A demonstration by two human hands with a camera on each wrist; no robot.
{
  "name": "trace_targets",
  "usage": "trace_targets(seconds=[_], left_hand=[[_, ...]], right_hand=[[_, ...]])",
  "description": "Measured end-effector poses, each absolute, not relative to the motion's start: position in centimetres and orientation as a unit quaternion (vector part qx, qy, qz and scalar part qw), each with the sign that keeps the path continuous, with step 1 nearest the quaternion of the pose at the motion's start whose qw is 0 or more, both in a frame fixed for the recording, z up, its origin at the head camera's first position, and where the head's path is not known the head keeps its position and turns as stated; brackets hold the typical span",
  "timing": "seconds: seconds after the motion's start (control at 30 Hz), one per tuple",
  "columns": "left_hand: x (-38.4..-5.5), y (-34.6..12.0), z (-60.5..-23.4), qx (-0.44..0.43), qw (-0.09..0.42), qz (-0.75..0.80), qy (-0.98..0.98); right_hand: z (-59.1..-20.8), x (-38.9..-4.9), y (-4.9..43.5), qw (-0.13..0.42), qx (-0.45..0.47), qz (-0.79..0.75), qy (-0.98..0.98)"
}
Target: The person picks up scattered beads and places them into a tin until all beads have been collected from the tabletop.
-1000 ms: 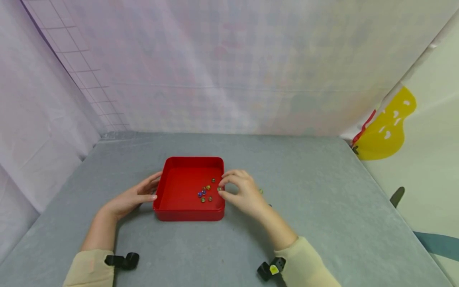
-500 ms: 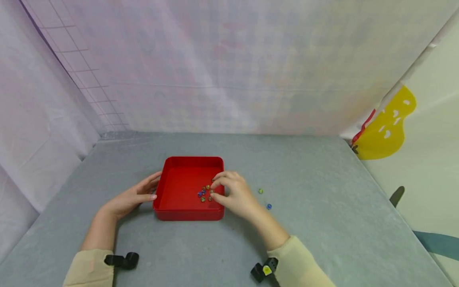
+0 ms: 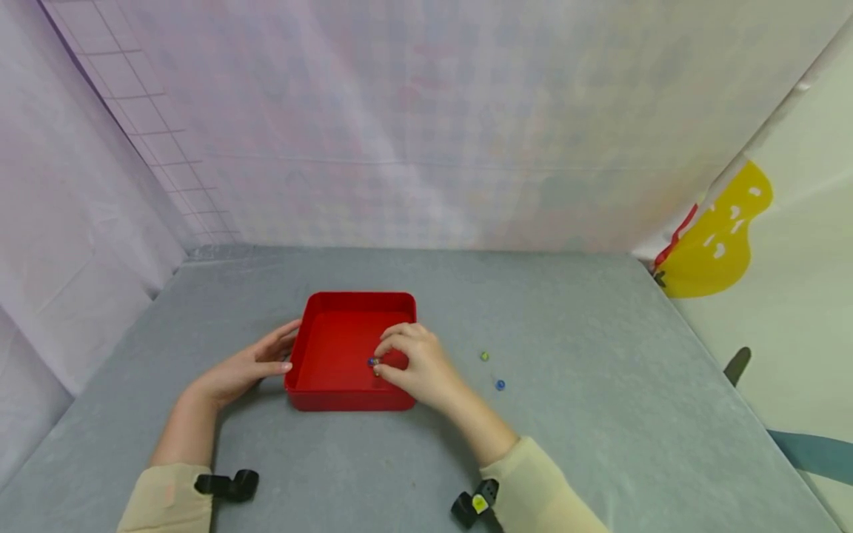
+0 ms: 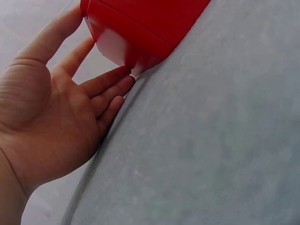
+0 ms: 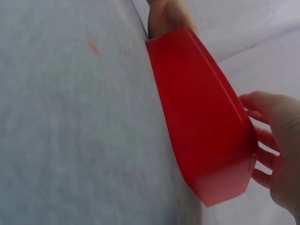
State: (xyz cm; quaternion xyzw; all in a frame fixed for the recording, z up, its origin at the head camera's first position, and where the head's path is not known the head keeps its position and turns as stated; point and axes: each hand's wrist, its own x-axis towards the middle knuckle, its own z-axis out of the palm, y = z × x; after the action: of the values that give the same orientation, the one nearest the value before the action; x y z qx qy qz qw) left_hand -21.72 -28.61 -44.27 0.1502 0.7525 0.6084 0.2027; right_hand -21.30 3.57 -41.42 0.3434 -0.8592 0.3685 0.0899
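Note:
A square red tray [image 3: 333,340] with raised walls sits on the grey table. My left hand [image 3: 243,368] rests against its left wall, thumb at the rim; in the left wrist view the straight fingers [image 4: 105,83] touch the tray's side. My right hand [image 3: 416,363] reaches over the right wall, thumb and forefinger pinching a small glass marble [image 3: 376,362] low inside the tray. A blue marble [image 3: 370,362] lies right beside the fingertips. The other marbles in the tray are hidden behind my right hand. From the right wrist, the tray wall [image 5: 201,103] blocks the marbles.
On the grey tablecloth [image 3: 600,355], right of the tray, lie a yellow-green marble [image 3: 484,356] and a blue marble [image 3: 500,385]. A pale curtain [image 3: 426,133] hangs along the table's back edge.
My right hand has moved left from the tray's right rim to over the marbles inside, carrying the pinched marble. Two marbles on the cloth have come into full view. My left hand and the tray stay put.

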Motion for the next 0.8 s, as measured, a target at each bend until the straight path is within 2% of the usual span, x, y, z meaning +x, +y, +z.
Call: trace_targets(seconds=[0.3,0.8], left_hand=[[-21.7,-28.6,-44.3,0.149,0.204,0.608,0.753],[-21.8,-28.5,-44.2,0.147,0.203,0.607,0.755]], right_hand=[[-42.1,-21.7,2.8,0.111,0.364,0.358,-0.852],[-43.0,-21.8,2.6,0.106,0.359,0.357,-0.856]])
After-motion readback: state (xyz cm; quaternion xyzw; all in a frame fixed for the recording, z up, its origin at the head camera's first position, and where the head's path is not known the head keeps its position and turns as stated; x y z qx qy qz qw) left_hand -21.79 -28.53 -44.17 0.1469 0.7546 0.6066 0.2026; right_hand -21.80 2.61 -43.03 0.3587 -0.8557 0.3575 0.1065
